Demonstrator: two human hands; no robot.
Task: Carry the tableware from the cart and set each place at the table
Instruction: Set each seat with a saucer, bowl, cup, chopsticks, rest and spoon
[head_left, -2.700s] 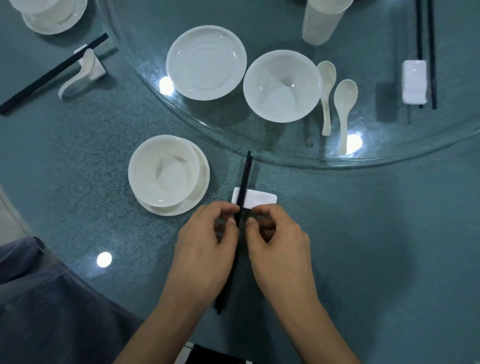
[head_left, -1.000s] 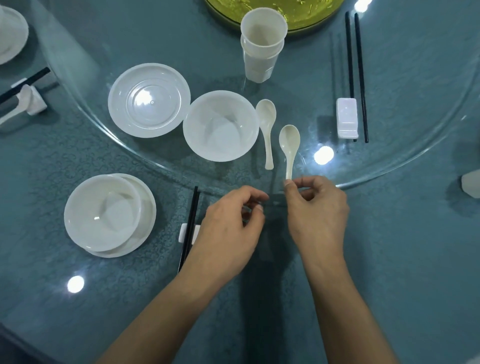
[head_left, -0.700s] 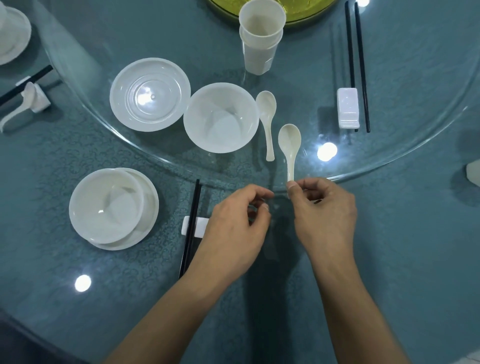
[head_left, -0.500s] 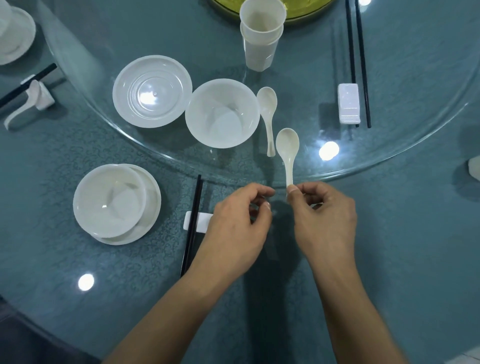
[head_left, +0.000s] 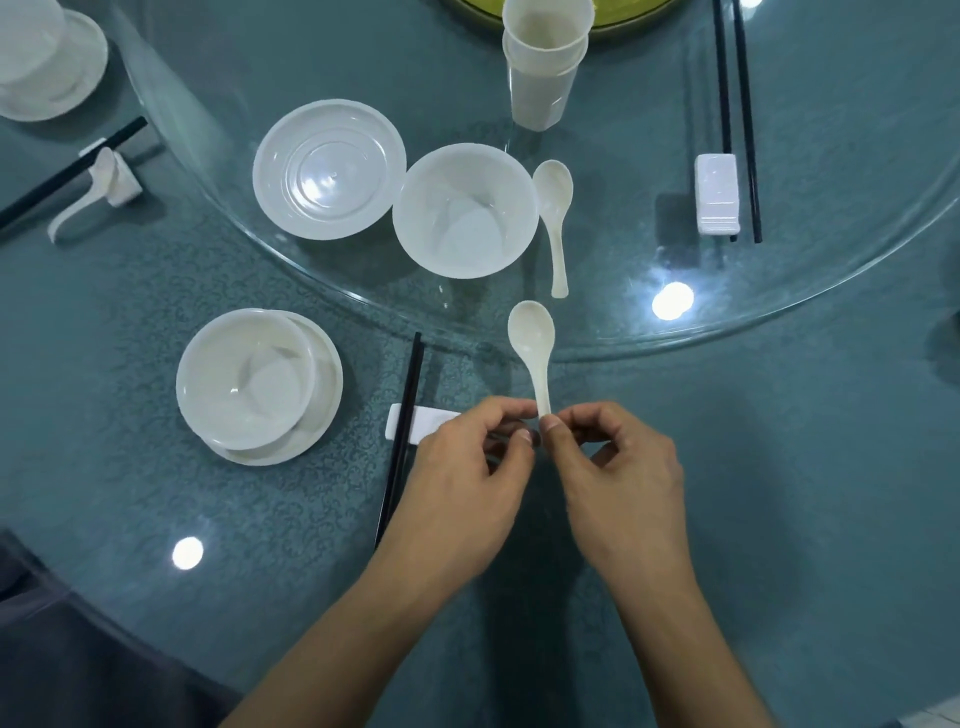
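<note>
Spoon (head_left: 532, 343) in play, its bowl end over the glass turntable's (head_left: 634, 104) rim, handle tip pinched by the right hand (head_left: 618, 467). Left hand (head_left: 467, 478) curls in right beside it, forefinger at the handle; gripping or not, can't tell. Chopsticks (head_left: 400, 452) lie across their rest (head_left: 434, 421) just left, bowl (head_left: 244, 379) on plate (head_left: 328, 374) beyond.

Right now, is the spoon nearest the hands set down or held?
Held: the right hand pinches the spoon by its handle tip, scoop facing up. Whether the left hand touches it, cannot tell.
</note>
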